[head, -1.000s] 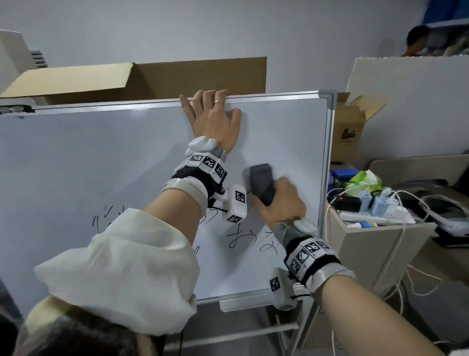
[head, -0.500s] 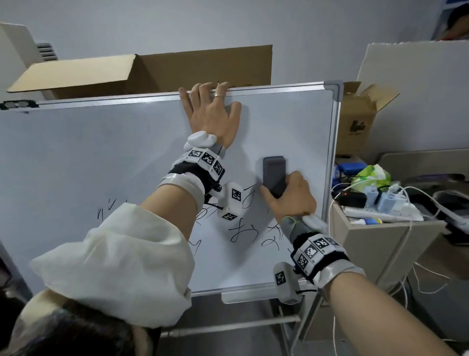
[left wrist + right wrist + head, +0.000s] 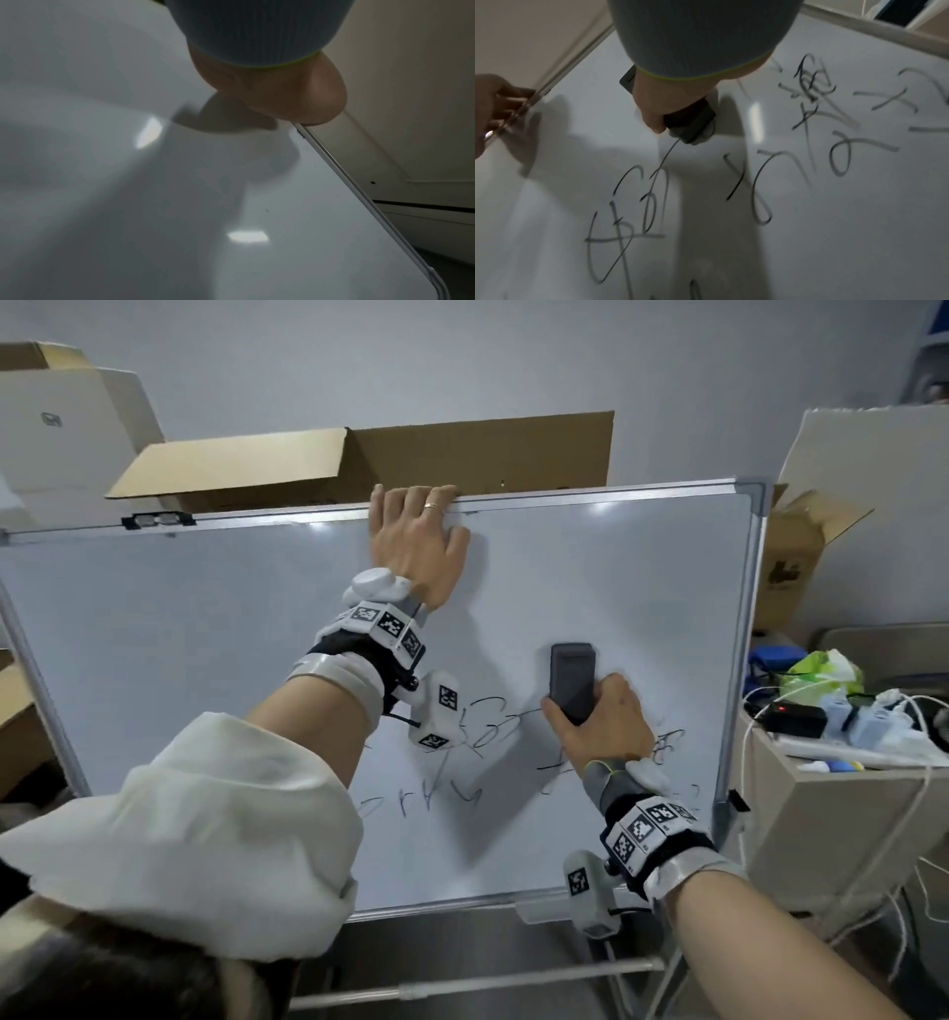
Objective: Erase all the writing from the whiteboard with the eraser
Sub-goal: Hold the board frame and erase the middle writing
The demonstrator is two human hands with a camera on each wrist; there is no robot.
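A whiteboard [image 3: 179, 634] on a stand fills the head view, with black writing [image 3: 493, 721] across its lower middle and right. My right hand [image 3: 601, 721] grips a dark grey eraser [image 3: 571, 677] and holds it flat against the board just above the writing. The right wrist view shows the eraser [image 3: 693, 121] in my fingers beside the black strokes [image 3: 634, 203]. My left hand [image 3: 416, 531] lies on the board's upper part, its fingers hooked over the top frame [image 3: 590, 492]. In the left wrist view the heel of that hand [image 3: 277, 95] meets the board edge [image 3: 359, 182].
Open cardboard boxes [image 3: 359, 459] stand behind the board. To the right, a beige cabinet [image 3: 832, 819] carries a power strip, chargers and white cables [image 3: 873, 721]. Another box [image 3: 791, 557] sits beyond the board's right edge. A pen tray [image 3: 539, 911] hangs on the bottom frame.
My right hand has slid the eraser to the right and slightly up along the board, uncovering more of the writing below it. The left hand has stayed at the top edge.
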